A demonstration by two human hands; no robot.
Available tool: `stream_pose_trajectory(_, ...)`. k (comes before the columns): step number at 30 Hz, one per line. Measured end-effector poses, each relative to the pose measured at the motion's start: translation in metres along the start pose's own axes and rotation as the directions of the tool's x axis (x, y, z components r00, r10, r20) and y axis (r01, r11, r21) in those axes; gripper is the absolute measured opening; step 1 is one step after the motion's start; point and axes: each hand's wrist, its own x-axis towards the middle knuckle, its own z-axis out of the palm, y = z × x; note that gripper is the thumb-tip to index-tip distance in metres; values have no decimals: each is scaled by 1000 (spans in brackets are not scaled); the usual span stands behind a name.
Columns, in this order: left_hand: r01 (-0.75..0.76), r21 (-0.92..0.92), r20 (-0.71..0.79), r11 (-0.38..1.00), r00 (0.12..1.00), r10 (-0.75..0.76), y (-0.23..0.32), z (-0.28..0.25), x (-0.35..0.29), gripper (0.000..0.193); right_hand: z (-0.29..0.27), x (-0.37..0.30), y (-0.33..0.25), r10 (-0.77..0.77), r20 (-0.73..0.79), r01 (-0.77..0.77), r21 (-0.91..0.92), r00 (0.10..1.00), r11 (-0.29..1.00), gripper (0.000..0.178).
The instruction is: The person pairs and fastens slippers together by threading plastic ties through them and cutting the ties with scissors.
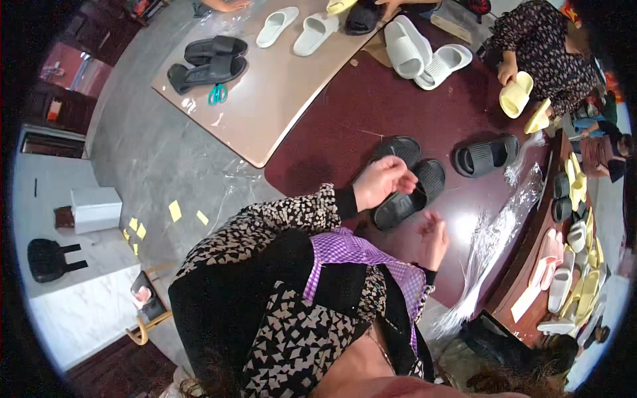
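My left hand (385,183) hovers over a pair of black slippers on the dark red table, its fingers curled together in a pinch. One black slipper (402,147) lies partly behind that hand. Its mate, a ribbed black slipper (393,212), points toward me and shows between my hands. To the right of it, my right hand (434,242) is raised with bent fingers, slightly blurred. Whatever either hand pinches is too small to make out. Another black slipper (488,156) rests farther right. A bundle of clear plastic strands (488,255) spreads along the table's right side.
Pale slippers (408,50) lie at the dark red table's (332,132) far end. A beige table (265,106) adjoins it, with black slippers (215,50) and teal scissors (217,95). At right, a person (541,53) handles yellow slippers (515,96); several slippers (548,255) line a ledge.
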Motion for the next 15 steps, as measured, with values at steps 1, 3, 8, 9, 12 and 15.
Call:
stream_pose_trajectory(1, 60, 11, 11, 998, 998, -60, -4, -2, -7, 7, 25, -7, -19, 94, 90, -111, 199, 991, 974, 32)
stream_pose_trajectory(3, 112, 45, -2, 993, 994, -112, -10, -7, -23, 7, 41, -9, -28, 172, 192, -234, 375, 966, 897, 32)
stream_pose_trajectory(8, 278, 162, -2, 947, 960, -282, -11, -28, -43, 9, 29, 12, -23, 125, 182, -205, 536, 975, 819, 31)
stream_pose_trajectory(9, 308, 182, 6, 934, 949, -314, -13, -32, -47, 10, 24, 13, -22, 94, 215, -199, 539, 972, 819, 29)
stream_pose_trajectory(12, 318, 276, -103, 907, 948, -301, 2, -37, -55, 13, 23, 6, -31, 75, 96, -111, 467, 993, 877, 24)
stream_pose_trajectory(15, 315, 203, -47, 927, 949, -313, 9, -70, -50, 14, 29, -10, -45, 113, -54, -87, 353, 992, 931, 21)
